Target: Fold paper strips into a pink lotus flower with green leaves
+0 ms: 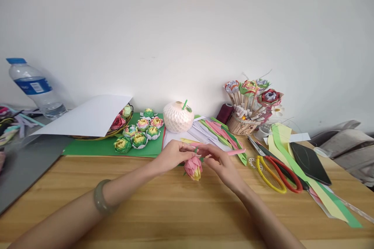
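Note:
A folded paper flower [193,168], pink outside with yellow inner petals, hangs head down just over the wooden table. My left hand [175,153] pinches it near its green base, thumb against the pink petals. From the other side, the bent fingers of my right hand [217,160] close at the same green base; the exact contact of the fingertips is partly hidden. Behind both hands lie pink, green and white paper strips [223,134]. Several finished green, pink and yellow paper flowers [139,140] sit on a green sheet [87,148] to the left.
Scissors [274,175] with yellow and red handles lie right, beside a black flat device [311,163] and long paper strips [330,198]. Behind stand a basket of flowers [242,123], a thread spool [224,113], a white textured ornament [178,118] and a water bottle [36,87].

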Motion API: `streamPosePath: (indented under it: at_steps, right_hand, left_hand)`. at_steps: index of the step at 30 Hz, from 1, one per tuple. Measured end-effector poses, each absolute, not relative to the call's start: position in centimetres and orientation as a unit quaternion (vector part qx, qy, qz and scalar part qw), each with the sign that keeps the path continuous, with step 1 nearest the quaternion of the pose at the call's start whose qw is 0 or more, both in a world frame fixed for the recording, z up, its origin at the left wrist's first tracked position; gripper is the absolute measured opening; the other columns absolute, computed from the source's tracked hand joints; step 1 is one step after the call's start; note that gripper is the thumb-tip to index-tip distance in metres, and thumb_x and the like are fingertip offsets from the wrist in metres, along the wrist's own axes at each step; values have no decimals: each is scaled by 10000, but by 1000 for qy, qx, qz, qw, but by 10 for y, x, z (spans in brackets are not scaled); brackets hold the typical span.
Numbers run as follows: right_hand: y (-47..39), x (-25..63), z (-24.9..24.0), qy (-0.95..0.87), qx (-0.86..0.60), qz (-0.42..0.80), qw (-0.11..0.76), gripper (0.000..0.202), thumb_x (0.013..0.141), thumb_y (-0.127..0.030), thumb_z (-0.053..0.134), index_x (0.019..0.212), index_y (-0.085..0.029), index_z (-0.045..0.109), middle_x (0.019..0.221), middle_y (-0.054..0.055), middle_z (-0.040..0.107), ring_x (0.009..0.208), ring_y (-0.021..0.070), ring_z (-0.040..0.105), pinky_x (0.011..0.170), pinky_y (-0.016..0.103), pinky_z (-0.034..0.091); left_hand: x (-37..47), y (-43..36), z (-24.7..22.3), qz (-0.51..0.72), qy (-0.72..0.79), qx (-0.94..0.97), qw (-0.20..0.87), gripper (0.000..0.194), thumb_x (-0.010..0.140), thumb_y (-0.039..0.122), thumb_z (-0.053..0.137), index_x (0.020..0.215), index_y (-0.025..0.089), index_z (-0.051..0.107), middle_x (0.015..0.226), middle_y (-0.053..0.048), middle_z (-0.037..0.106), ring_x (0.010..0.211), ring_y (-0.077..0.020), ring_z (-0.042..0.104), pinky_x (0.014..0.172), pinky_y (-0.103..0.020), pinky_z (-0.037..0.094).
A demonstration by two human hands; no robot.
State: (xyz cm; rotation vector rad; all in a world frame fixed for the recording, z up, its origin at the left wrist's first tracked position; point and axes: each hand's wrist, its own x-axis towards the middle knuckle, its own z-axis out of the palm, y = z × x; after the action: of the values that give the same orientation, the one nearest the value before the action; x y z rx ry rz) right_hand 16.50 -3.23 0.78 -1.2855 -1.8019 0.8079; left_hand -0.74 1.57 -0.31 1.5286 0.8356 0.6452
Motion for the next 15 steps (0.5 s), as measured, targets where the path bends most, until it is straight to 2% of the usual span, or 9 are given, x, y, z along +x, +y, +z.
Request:
streamPosePath:
  at_steps: [2, 5, 10, 15]
  right_hand:
    - [-31, 162, 6, -699, -507, 334, 378, 270, 804, -232, 467, 1021, -194, 622, 914, 60, 644, 851, 192, 586, 689, 301, 460]
    - [-28, 159, 1, -693, -523, 327, 374, 263, 799, -318, 531, 998, -193, 648, 888, 67, 655, 824, 199, 591, 665, 303, 454]
    - [-27, 154, -2, -648, -557, 345, 388, 203, 772, -305, 555, 879, -199, 691, 912, 68, 701, 845, 222, 615, 712, 337, 470]
    - [-26, 153, -3, -616, -573, 364, 399, 167, 729, -318, 588, 787, -197, 687, 816, 49, 712, 755, 208, 628, 680, 329, 493]
  left_hand:
    - [-7, 16, -8, 284, 355, 669, 588, 217, 734, 246, 548, 834, 125, 698, 773, -41, 700, 650, -142, 595, 613, -235, 440]
    - [-6, 16, -13, 287, 355, 665, 591, 235, 742, 232, 536, 883, 134, 697, 852, -53, 712, 719, -169, 628, 658, -252, 464]
    - [-4, 12, -13, 296, 376, 672, 566, 249, 725, 225, 549, 909, 159, 703, 907, -41, 717, 823, -201, 641, 709, -267, 475]
    - [-6, 10, -13, 288, 419, 709, 488, 229, 718, 277, 557, 841, 170, 717, 844, -36, 724, 775, -207, 639, 691, -281, 476]
